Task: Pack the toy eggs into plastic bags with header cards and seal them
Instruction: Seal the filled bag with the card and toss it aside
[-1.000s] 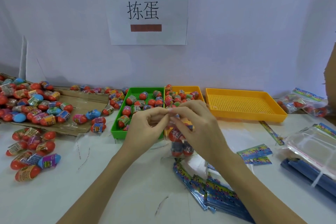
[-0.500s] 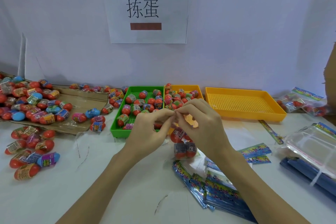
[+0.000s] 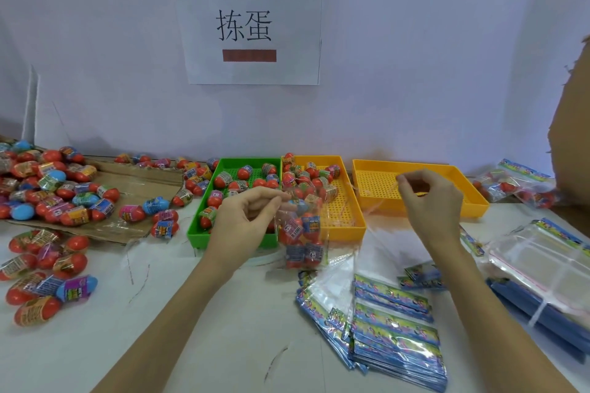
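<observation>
Head view: the left hand (image 3: 245,220) pinches the top of a clear bag (image 3: 303,239) filled with toy eggs, which hangs in front of the green tray (image 3: 204,230) and the near yellow tray (image 3: 348,226), both holding loose eggs. The right hand (image 3: 431,201) is raised over the far yellow tray (image 3: 472,198), thumb and forefinger pinching what looks like a thin clear strip; I cannot tell for sure. Header cards (image 3: 396,338) lie fanned on the table (image 3: 191,329) below, a stack of empty bags (image 3: 542,262) to the right. More eggs (image 3: 48,188) crowd the cardboard (image 3: 140,182) on the left.
</observation>
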Motion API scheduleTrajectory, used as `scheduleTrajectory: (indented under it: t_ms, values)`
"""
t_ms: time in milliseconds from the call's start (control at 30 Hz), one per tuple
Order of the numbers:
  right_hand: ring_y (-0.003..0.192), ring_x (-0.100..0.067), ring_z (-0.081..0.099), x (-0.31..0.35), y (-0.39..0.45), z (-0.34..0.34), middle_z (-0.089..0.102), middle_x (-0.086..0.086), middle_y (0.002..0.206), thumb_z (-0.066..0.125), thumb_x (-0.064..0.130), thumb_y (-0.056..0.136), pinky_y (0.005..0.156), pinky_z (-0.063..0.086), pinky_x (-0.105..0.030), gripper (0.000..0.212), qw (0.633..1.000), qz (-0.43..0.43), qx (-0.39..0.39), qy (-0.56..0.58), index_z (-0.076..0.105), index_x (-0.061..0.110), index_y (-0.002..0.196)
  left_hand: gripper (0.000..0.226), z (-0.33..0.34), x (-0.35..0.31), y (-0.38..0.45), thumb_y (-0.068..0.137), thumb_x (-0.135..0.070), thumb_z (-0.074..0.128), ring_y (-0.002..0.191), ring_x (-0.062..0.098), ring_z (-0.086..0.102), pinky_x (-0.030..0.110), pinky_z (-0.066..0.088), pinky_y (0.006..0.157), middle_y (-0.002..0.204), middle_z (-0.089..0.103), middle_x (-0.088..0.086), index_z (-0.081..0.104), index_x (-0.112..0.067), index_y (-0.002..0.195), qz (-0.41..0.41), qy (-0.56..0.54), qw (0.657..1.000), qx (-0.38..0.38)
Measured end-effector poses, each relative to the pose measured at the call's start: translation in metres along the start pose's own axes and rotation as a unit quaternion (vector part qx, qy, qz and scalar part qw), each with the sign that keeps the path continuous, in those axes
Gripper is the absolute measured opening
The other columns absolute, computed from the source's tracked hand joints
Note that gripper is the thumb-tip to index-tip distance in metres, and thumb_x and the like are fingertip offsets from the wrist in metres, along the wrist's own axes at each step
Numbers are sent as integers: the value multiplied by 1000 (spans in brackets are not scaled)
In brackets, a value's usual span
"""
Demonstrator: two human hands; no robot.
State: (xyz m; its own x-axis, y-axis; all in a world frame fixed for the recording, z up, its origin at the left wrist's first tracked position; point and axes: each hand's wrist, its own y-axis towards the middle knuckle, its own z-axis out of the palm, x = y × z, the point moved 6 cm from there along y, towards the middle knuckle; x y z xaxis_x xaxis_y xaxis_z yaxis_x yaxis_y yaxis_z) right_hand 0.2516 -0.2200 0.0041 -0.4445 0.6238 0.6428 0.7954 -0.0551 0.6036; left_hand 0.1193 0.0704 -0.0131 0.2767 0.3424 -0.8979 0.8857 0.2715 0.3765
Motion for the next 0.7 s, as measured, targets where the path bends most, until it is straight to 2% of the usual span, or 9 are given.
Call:
scheduleTrajectory:
  t_ms: [100,233,333,400,433,500,567,600,700]
  values:
    - [75,-19,68,-13,1,5,78,-7,83,68,28,99,75,48,-31,25,997,14,53,-47,82,8,92,18,0,2,1,102,-3,61,90,12,78,19,59,82,95,81,-4,75,-12,108,-9,-11,1000,4]
    - [71,-14,62,-5,-2,2,78,-7,82,72,27,97,72,43,-25,20,995,1,32,-91,82,9,96,19,-2,2,1,102,-4,60,91,11,77,15,57,80,96,81,-4,76,-13,108,-17,-28,999,7]
    - [74,-21,70,1,-3,-1,76,-6,74,58,24,105,76,55,-33,26,993,9,23,-118,79,10,112,21,-2,0,1,102,-4,61,89,7,76,12,56,77,95,81,-9,77,-18,106,-14,-22,1000,3]
    - [105,-32,68,-2,-1,-1,75,-17,109,54,9,105,93,54,-44,29,988,40,45,-144,71,8,128,22,-1,-1,1,101,-5,62,88,6,76,12,55,77,94,80,-11,77,-20,104,-11,-18,1000,5]
    - [121,-37,59,-3,-1,-1,66,-20,130,54,0,102,102,49,-47,32,982,57,67,-165,71,8,128,22,-1,-2,0,101,-5,62,88,6,76,12,55,78,95,80,-12,77,-22,104,-9,-17,1000,5]
    - [134,-39,48,4,-3,-2,56,-21,145,55,-11,96,107,43,-47,35,978,45,77,-186,76,6,118,23,-1,-2,1,101,-6,62,91,5,75,13,55,80,96,80,-12,77,-23,104,-8,-15,1000,6]
    - [122,-35,60,27,-8,-2,68,-17,130,57,-12,95,100,48,-43,33,987,-36,51,-145,78,6,114,23,-1,-2,1,101,-6,62,94,6,75,15,56,82,98,80,-11,77,-22,105,-6,-16,1000,8]
    - [105,-29,69,40,-12,0,74,-13,115,59,-7,97,90,54,-38,31,991,-78,53,-96,76,8,117,23,-1,-2,1,102,-6,62,96,7,75,16,57,83,99,80,-11,77,-22,106,-5,-16,1000,9]
    - [47,-13,66,65,-30,21,75,4,73,63,19,103,48,49,-19,25,971,-62,213,92,65,25,127,22,-1,-1,2,102,-6,60,96,11,75,20,58,86,101,80,-8,77,-20,107,-7,-23,1000,11]
